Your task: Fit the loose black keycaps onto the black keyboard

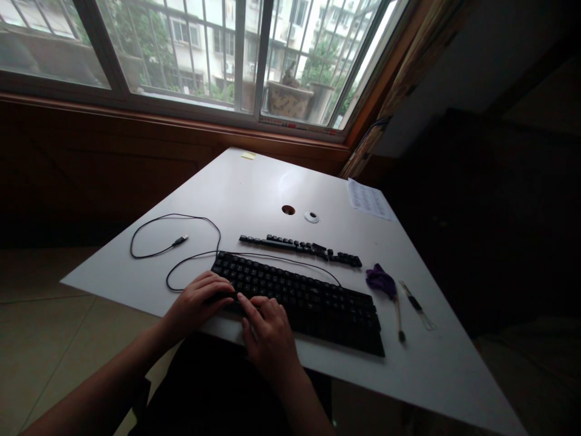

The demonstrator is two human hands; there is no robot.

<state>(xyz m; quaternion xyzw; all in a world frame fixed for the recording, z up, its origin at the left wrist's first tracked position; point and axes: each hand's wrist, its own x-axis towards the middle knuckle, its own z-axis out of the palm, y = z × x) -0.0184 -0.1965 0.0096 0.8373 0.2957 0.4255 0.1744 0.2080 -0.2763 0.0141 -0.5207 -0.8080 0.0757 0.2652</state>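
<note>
A black keyboard [295,297] lies at a slant near the table's front edge. Over its front left corner, my left hand [202,300] is closed, with something dark between thumb and fingers that I cannot make out. My right hand [270,333] meets it there, its index fingertip close to the left fingertips and the other fingers curled at the keyboard's front edge. Whatever lies under those fingers is hidden. Loose black keycaps [281,242] stand in a row behind the keyboard, with a cluster of them [347,260] at the right end.
A black USB cable [167,215] loops on the white table [218,194] at the left. To the right lie a purple cloth [380,280], a thin brush [399,321] and a wire puller-like tool [415,303]. Farther back are a round hole [288,210], its cover [311,217] and papers [370,198].
</note>
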